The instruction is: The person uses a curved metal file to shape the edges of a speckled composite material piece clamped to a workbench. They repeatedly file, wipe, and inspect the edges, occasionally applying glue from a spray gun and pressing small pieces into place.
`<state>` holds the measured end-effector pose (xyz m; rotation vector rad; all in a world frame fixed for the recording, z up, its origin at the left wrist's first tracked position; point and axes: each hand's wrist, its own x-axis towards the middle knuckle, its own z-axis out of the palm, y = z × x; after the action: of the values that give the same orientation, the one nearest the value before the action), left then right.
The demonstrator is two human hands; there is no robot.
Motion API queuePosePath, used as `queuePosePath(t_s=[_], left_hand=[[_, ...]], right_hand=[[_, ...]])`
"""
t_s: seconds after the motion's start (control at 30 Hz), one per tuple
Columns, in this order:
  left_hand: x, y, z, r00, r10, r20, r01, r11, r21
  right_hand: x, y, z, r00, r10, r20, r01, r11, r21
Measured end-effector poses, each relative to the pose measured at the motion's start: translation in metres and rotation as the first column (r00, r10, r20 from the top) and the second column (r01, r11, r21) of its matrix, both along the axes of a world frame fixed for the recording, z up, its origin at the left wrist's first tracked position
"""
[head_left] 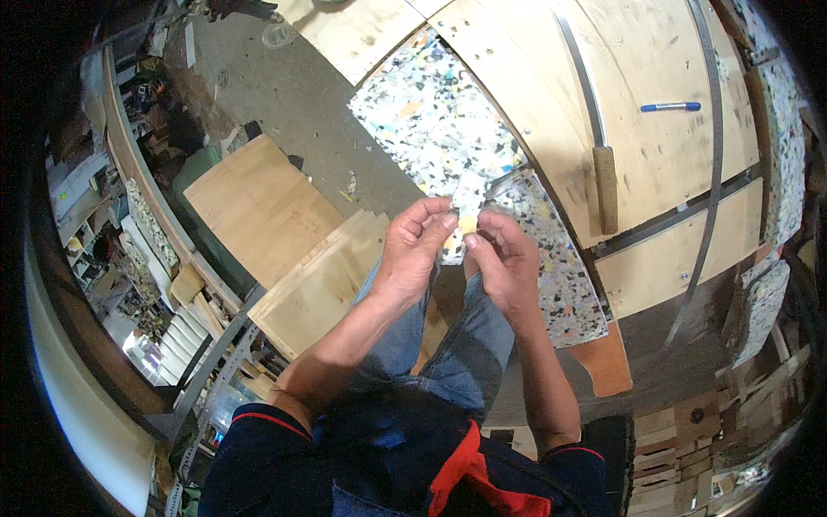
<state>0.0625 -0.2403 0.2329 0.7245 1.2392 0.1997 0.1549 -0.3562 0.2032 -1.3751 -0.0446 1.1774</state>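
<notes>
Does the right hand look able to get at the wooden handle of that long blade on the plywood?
Probably yes: the wooden handle lies ahead and to the right of the right hand, with nothing covering it. That hand would likely have to release the small foam piece first.

The foam scrap (468, 205) is white and yellow; the foam sheet (438, 112) is white, speckled black, blue and yellow. The knife handle (606, 189) is brown, the pen (670, 107) blue and white, the jeans (476, 336) blue, the shirt (362, 461) navy with red trim (461, 465).
</notes>
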Motion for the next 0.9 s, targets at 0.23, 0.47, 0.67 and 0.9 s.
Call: queuePosePath(t_s=[0.23,0.47,0.67,0.9], left_hand=[[-0.029,0.012,-0.009,0.993,0.117,-0.031,-0.119,0.989,-0.090],[-0.108,0.015,-0.030,0.948,0.169,-0.268,-0.180,0.984,-0.015],[-0.148,0.022,-0.033,0.936,0.204,-0.288,-0.195,0.979,0.062],[-0.207,0.009,-0.047,0.961,0.200,-0.190,-0.202,0.979,0.010]], right_hand=[[-0.010,0.034,0.011,0.918,0.109,0.382,-0.100,0.994,-0.043],[-0.006,0.174,0.004,0.821,0.086,0.564,-0.098,0.995,-0.009],[-0.028,0.385,0.033,0.749,0.128,0.650,-0.097,0.992,-0.084],[-0.053,0.494,-0.013,0.796,0.080,0.600,0.104,0.958,-0.266]])
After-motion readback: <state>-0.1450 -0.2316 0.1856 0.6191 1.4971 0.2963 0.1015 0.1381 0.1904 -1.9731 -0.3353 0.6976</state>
